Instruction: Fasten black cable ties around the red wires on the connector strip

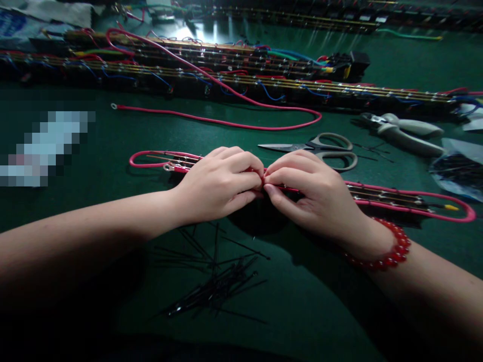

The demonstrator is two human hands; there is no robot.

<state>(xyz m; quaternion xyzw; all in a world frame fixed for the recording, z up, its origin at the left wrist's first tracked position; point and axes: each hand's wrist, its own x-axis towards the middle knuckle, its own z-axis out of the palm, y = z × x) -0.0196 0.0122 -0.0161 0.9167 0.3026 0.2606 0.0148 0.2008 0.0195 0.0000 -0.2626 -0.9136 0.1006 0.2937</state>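
Note:
A long dark strip assembly [392,199] with brass rails lies across the green table. A red cable [433,195] loops around it, past both ends, and a ring terminal [168,167] shows near its left end. My left hand [226,181] and my right hand [311,188] meet over the middle of the assembly, fingertips pinched nearly together at the red cable. Whatever small thing is between the fingertips is hidden. A red bead bracelet [398,246] circles my right wrist.
Scissors [317,147] lie just behind my right hand. Cutters [409,131] and a plastic bag of black ties [458,168] are at the right. Loose black ties [219,286] lie in front. Wired strips [226,83] and another red cable [226,123] lie farther back.

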